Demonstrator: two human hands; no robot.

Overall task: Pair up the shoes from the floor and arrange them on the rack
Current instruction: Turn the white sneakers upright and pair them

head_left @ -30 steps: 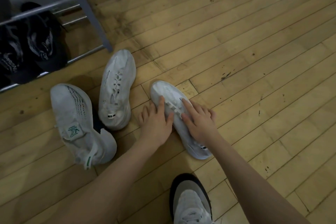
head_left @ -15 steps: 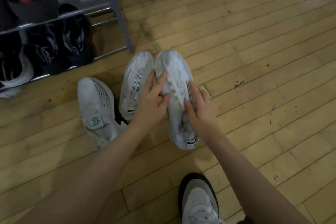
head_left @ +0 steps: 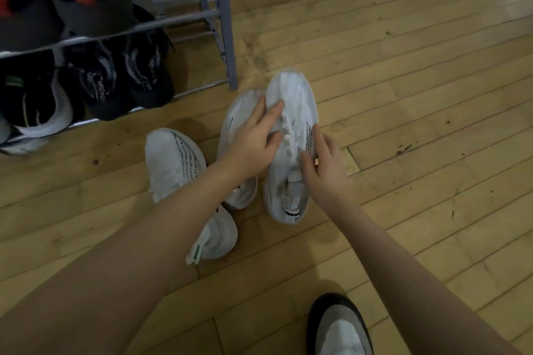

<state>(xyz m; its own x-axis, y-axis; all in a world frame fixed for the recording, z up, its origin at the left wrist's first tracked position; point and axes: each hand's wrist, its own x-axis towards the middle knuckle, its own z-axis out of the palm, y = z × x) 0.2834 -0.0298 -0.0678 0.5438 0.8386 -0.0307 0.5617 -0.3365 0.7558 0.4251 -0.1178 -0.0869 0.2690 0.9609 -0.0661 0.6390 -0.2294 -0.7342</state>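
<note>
A white sneaker (head_left: 297, 101) stands toe-away on the wooden floor, right beside its matching white sneaker (head_left: 236, 112). My left hand (head_left: 253, 141) lies across both, fingers gripping the laced top of the right-hand one. My right hand (head_left: 323, 164) holds that same sneaker's right side near the tongue. A third white sneaker with green trim (head_left: 176, 161) lies to the left, partly under my left forearm. The grey metal shoe rack (head_left: 225, 37) stands at the upper left.
Black sneakers (head_left: 124, 78) and a black-and-white shoe (head_left: 34, 106) fill the rack's bottom shelf; dark and red shoes sit above. A grey shoe with a black sole (head_left: 340, 328) is at the bottom edge. White wall with wooden skirting runs behind.
Both hands have carried the right white sneaker up and leftward until it stands next to its mate by the rack's leg. The view shifted, showing more of the rack.
</note>
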